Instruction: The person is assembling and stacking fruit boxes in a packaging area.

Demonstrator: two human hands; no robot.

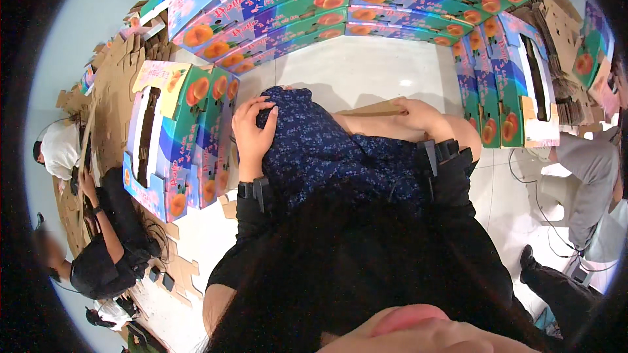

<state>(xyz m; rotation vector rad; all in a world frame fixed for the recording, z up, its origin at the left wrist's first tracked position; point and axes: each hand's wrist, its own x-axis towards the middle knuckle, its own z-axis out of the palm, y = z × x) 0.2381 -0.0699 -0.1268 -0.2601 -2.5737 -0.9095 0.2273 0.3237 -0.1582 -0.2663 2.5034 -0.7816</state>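
My left hand (pixel 254 132) rests on the dark blue floral cloth (pixel 327 150) over my knee, its fingers spread and holding nothing. On the other side, my right hand (pixel 422 116) is closed at the end of a narrow brown cardboard piece (pixel 371 110), which lies across my bare leg. Part of the right hand's fingers is hidden, and the cardboard shows nearly edge-on. Black bands with small dark devices sit on both wrists.
Stacked fruit-print boxes (pixel 268 19) stand ahead on the pale tiled floor. More boxes stand left (pixel 176 137) and right (pixel 507 82). Flat brown cardboard (pixel 111 91) is piled on the left. Other people (pixel 108 261) sit nearby on both sides; cables (pixel 533 186) run along the right.
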